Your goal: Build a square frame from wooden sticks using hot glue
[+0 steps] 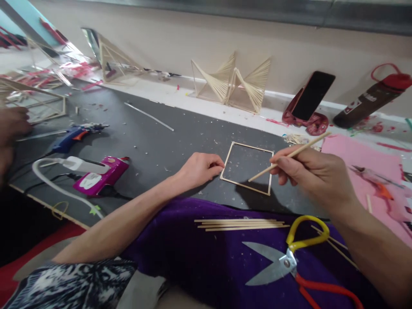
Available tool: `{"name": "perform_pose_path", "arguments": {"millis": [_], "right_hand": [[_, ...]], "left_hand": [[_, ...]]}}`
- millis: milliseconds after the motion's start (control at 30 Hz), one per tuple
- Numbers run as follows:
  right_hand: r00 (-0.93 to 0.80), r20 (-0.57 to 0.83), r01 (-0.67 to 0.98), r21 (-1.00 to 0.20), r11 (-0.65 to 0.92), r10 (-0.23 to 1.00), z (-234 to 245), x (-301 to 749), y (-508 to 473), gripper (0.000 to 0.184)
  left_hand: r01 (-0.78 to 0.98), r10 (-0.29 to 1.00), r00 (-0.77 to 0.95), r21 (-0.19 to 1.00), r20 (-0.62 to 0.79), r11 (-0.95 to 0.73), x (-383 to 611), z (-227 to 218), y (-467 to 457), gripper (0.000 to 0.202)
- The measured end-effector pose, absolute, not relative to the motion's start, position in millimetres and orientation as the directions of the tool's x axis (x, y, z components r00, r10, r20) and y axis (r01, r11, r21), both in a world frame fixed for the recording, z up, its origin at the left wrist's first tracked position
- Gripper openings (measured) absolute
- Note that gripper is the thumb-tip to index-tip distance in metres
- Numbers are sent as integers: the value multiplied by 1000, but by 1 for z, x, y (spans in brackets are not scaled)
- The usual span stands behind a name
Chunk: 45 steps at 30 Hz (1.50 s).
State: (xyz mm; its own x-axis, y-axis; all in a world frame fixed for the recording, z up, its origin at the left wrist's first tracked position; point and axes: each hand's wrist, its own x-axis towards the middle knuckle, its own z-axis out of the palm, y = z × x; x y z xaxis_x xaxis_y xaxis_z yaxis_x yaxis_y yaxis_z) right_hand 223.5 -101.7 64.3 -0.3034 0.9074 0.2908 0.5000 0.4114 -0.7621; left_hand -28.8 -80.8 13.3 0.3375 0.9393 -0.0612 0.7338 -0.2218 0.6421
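Observation:
A square frame of thin wooden sticks [246,186] lies flat on the grey table. My left hand [202,169] rests at its left side, fingers closed around the near-left corner. In my right hand [305,169] a thin wooden stick [309,143] is pinched at a slant, its lower end over the frame's near side; whether it touches I cannot tell. Several loose sticks [241,224] lie on the purple cloth [193,257] over my lap. Beside them are open scissors [286,262] with one yellow and one red handle.
Stick models [247,86] stand along the wall near a phone [313,95] and a bottle [370,98]. To the left are a blue glue gun [69,138], a magenta power strip [99,176] and another person's hand [14,124]. Pink cloth [357,150] lies at right.

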Motion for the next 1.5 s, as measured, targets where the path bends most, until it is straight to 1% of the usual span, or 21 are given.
{"name": "perform_pose_path", "arguments": {"millis": [167, 333, 467, 600, 733, 933, 1067, 1133, 1167, 1233, 1300, 1400, 1500], "right_hand": [[-395, 218, 471, -786, 400, 893, 44, 192, -88, 20], [-418, 239, 480, -761, 437, 876, 26, 178, -78, 22], [-432, 214, 476, -771, 423, 876, 19, 179, -74, 26], [-451, 188, 485, -769, 416, 873, 15, 182, -73, 24], [-450, 180, 500, -761, 414, 875, 14, 184, -73, 25], [-459, 212, 517, -726, 454, 863, 11, 183, -73, 25], [-476, 202, 497, -742, 451, 856, 11, 183, -74, 24], [-441, 211, 481, -766, 428, 873, 19, 186, -73, 25], [-404, 229, 469, -780, 415, 886, 24, 190, -72, 24], [-298, 289, 436, -807, 399, 910, 38, 197, -70, 19], [-186, 355, 395, -827, 401, 916, 52, 206, -68, 17], [-103, 429, 367, -822, 435, 898, 66, 218, -67, 15], [-102, 468, 362, -805, 471, 878, 75, 225, -68, 14]], "left_hand": [[760, 937, 335, 616, -96, -208, -32, 5, -88, 18], [800, 929, 351, 553, -118, -232, -35, -3, -89, 15], [799, 934, 331, 566, -132, -203, -36, -8, -86, 15], [817, 942, 299, 550, -152, -170, -35, -10, -85, 14], [836, 944, 299, 515, -139, -189, -33, -10, -87, 17], [850, 942, 309, 483, -129, -212, -29, -10, -88, 16], [861, 945, 310, 452, -102, -233, -31, -12, -90, 16], [859, 944, 324, 436, -55, -270, -33, -11, -91, 17], [851, 940, 342, 427, -9, -305, -34, -10, -91, 18], [818, 905, 412, 395, 108, -419, -32, -8, -92, 22], [762, 832, 520, 333, 194, -555, -26, -7, -91, 24], [676, 715, 671, 235, 195, -698, -9, -6, -91, 26], [643, 657, 743, 139, 125, -753, 9, -8, -92, 26]]}}
